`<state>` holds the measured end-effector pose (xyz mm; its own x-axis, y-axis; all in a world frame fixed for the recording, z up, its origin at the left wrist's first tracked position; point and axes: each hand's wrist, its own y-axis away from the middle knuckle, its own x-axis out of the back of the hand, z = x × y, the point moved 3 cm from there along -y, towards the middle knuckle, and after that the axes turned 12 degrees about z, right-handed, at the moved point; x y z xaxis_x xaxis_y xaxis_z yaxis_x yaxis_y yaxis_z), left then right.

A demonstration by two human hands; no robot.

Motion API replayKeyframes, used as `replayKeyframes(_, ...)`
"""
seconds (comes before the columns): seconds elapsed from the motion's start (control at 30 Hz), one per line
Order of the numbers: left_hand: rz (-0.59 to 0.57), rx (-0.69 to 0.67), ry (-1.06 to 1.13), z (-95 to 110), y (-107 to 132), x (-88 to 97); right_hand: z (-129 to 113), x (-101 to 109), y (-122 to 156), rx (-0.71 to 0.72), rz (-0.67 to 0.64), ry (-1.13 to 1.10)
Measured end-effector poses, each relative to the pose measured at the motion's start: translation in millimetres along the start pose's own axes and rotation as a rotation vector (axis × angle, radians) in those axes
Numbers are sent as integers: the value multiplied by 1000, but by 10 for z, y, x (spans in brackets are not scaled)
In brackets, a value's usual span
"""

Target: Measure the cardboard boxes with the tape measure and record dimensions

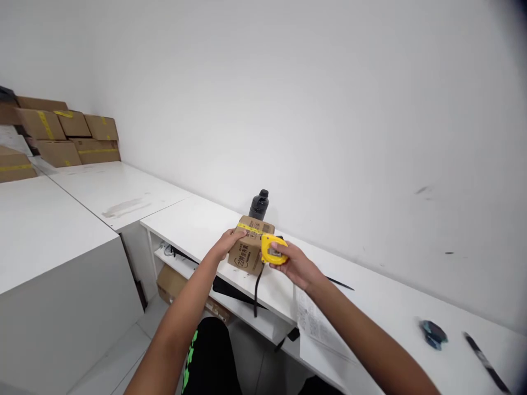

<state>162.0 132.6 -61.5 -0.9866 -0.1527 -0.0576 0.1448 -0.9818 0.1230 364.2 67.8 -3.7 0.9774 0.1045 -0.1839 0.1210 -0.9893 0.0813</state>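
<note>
At lower centre I see the right hand [294, 263] gripping the yellow tape measure [267, 248], the left hand's [227, 243] fingers holding the cardboard box [247, 253].

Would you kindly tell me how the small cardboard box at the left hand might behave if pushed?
The cardboard box would probably slide rather than roll, given its flat faces. It should feel fairly stiff, since its edges look straight and yellow tape crosses its top. Its weight is uncertain, as its contents are hidden.
</note>
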Motion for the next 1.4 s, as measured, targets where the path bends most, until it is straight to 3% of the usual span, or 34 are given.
replayKeyframes(0.1,-177,18,-147,-26,93,-101,-355,76,-190,400,161,455)
replayKeyframes(0.17,-202,-10,-148,-56,140,-218,-532,50,-317,654,203,898)
replayKeyframes(0.2,-178,-30,-126,-75,157,-274,-574,26,-393,706,191,1090)
replayKeyframes(0.3,-53,-73,-40,-128,195,-380,-591,-63,-635,726,22,1400)
replayKeyframes(0.43,1,-53,8,-150,258,-386,-559,-229,-839,832,-284,1490)
replayKeyframes(0.73,-29,-104,128,-155,402,-489,-566,-420,-902,802,-291,1581)
replayKeyframes(0.87,22,-170,152,-184,369,-518,-560,-412,-866,735,-311,1648)
replayKeyframes(1.0,104,-236,120,-198,321,-506,-620,-219,-739,693,-330,1675)
replayKeyframes(1.27,136,-169,299,-198,251,-626,-607,787,-147,596,-238,1562)
replayKeyframes(1.4,171,-173,262,-176,212,-654,-523,1023,72,550,-142,1512)
